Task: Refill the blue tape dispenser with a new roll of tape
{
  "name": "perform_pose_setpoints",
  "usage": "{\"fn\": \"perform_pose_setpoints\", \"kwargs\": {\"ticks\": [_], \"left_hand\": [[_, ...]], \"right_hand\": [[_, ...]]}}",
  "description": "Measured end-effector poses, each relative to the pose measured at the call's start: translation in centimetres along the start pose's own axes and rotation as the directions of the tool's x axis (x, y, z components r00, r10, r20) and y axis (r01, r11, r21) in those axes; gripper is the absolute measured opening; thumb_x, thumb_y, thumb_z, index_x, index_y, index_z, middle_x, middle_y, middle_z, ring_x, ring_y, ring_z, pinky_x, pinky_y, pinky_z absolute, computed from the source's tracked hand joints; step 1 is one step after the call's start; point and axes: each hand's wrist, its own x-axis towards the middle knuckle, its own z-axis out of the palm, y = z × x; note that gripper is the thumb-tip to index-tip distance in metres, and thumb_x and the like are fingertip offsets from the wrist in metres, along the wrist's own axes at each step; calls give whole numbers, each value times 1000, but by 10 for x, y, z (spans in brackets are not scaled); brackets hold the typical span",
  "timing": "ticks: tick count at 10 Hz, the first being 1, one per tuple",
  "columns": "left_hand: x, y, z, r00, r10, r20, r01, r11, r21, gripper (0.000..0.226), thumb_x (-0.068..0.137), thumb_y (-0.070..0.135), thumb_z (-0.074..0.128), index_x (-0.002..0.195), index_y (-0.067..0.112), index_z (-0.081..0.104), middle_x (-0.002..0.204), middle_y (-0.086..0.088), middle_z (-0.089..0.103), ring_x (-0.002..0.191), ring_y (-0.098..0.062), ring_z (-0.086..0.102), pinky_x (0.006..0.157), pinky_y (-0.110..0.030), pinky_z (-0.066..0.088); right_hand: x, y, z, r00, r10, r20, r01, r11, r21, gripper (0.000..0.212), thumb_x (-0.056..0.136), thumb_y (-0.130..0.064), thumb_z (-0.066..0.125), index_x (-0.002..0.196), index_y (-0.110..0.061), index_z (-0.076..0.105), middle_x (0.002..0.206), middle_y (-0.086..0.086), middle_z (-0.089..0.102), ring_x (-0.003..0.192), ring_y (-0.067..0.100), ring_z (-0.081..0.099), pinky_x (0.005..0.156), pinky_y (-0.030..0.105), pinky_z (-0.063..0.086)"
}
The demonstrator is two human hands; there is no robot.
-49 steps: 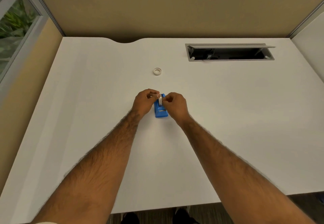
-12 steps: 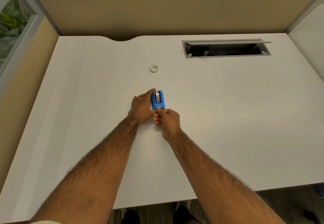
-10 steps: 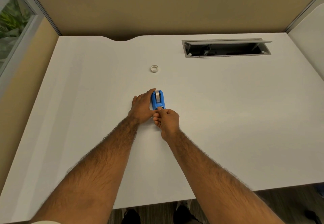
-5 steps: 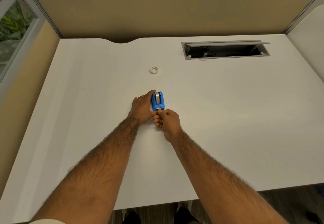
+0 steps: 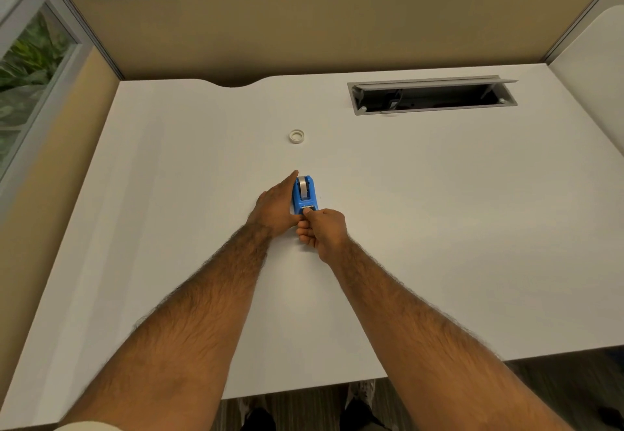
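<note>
- The person is bending over a white worktop, both bare forearms stretched out.
- The blue tape dispenser is standing on the worktop between the two hands, with a roll of tape already sitting inside it.
- The left hand is lying flat and open against the dispenser's left side, fingers pointing away from the person.
- The right hand is curled closed, thumb and forefinger pinching at the dispenser's near end.
- A small white ring is lying well beyond the hands.
</note>
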Motion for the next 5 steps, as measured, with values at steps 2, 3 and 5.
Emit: {"fn": "perform_pose_setpoints", "kwargs": {"ticks": [2,3,5], "left_hand": [[-17,-13,-8,995,39,95,-46,996,73,103,87,28,71,160,22,0,168,0,15,151,-21,25,121,-36,24],[-26,-21,-13,995,-8,101,-1,996,84,86,93,23,59,160,22,5,168,1,13,152,-19,22,121,-34,21],[-34,-32,-21,996,-77,40,74,994,83,68,99,19,45,160,24,15,167,0,18,153,-18,21,125,-34,16]], "right_hand": [[-3,8,-10,999,27,30,-23,994,-104,12,92,-12,63,101,-4,65,81,12,68,65,19,67,60,31,59],[-7,6,-15,1000,7,20,-3,983,-186,8,91,-10,63,96,-4,63,80,13,67,63,21,65,65,36,61],[-11,3,-29,998,-68,-6,62,934,-353,12,88,-7,64,80,-6,55,69,15,61,52,25,57,49,33,53]]}}
